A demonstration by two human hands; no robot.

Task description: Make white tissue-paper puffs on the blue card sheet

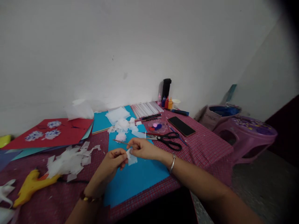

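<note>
Between my hands is a small piece of thin white paper (132, 159), its loose corner hanging over the blue sheet (142, 177). My left hand (114, 160) pinches the paper between thumb and fingers. A thin brown stick (121, 142) points left from the fingers of my right hand (141, 148), which also touch the paper. Just beyond the stick lies a pale pink-white crumpled paper tuft (121, 137). Black-handled scissors (167, 138) rest to the right of my right hand. Cut white paper squares (70, 161) are heaped left of my left hand.
A yellow glue gun (34, 186) lies at the left, below a red sheet (67, 133) bearing blue-and-white flowers. Paint bottles (166, 102) and a black flask (166, 88) stand by the wall. A phone (181, 126) lies at right; a pink stool (245, 140) stands beyond the table.
</note>
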